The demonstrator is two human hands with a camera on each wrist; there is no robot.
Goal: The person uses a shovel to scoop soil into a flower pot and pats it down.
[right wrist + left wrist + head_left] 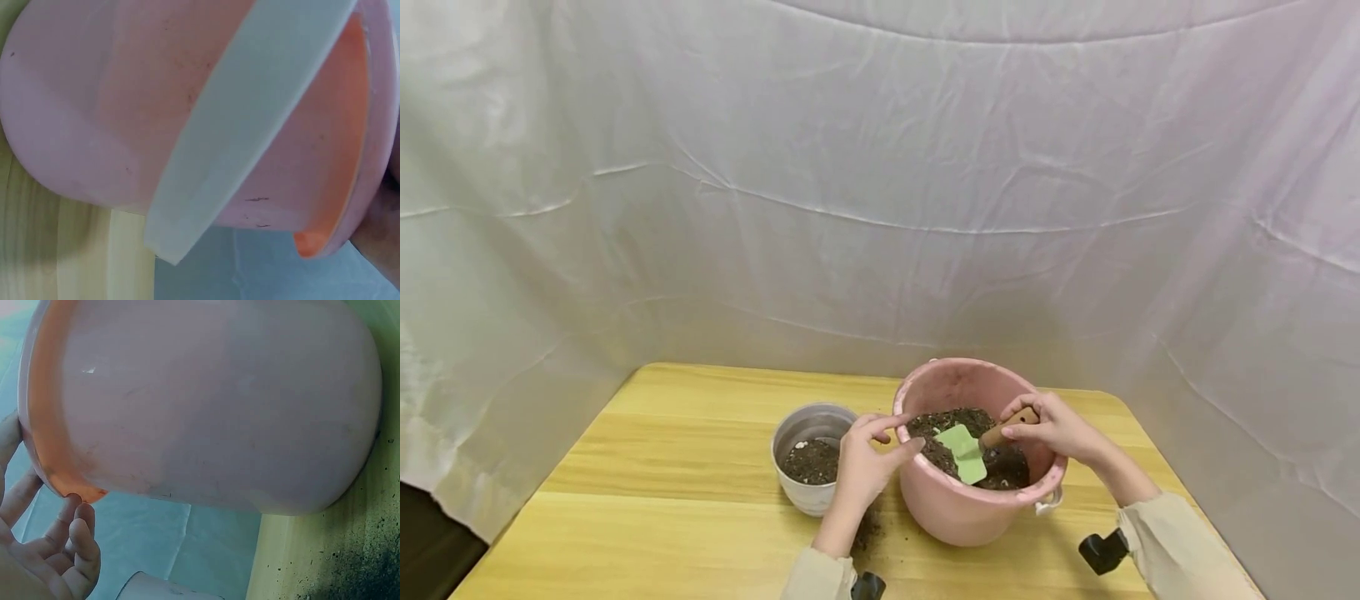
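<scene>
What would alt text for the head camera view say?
A person's right hand holds a wooden-handled trowel with a green blade in the soil of a pink bucket, while the left hand touches the bucket's rim. A small grey pot with soil sits left of the bucket on a wooden table, with white cloth behind.

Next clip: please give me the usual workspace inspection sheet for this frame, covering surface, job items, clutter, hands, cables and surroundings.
Surface: wooden table, loose soil spilled beside the bucket.
Job's things: pink bucket holding soil; green trowel with wooden handle, blade in the soil; small grey pot partly filled with soil.
Clutter: nothing seen.
Hands: left hand touches the bucket rim; right hand grips the trowel handle.
Cables: nothing seen.
Surroundings: white cloth backdrop on all sides.
</scene>
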